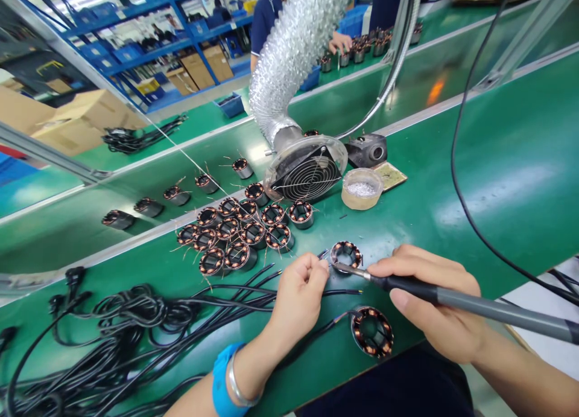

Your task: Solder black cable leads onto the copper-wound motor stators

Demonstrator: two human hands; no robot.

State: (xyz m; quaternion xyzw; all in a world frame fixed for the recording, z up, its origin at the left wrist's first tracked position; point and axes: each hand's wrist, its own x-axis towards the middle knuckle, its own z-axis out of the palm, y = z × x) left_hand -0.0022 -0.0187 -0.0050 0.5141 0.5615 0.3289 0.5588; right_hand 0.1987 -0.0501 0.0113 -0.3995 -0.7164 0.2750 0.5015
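Observation:
My right hand [436, 296] grips a soldering iron [418, 288], its metal tip resting at the near left rim of a wire-wound motor stator [346, 255]. Beside that stator my left hand [302, 287] is closed in a pinch, with a thin wire at its fingertips near the iron's tip. Whether this wire belongs to the stator or is solder cannot be told. A black cable end with stripped leads shows just behind the left fingers. Closer to the bench's front edge lies a second stator [372, 332], with a black cable [316, 332] running to it.
Several stators [237, 255] cluster behind my left hand. Black power cords [136, 320] cover the bench's left side. A fume extractor [312, 172] on a silver duct [275, 73] stands behind, next to a round tub [362, 189] and an iron holder [373, 151]. Someone works across the bench.

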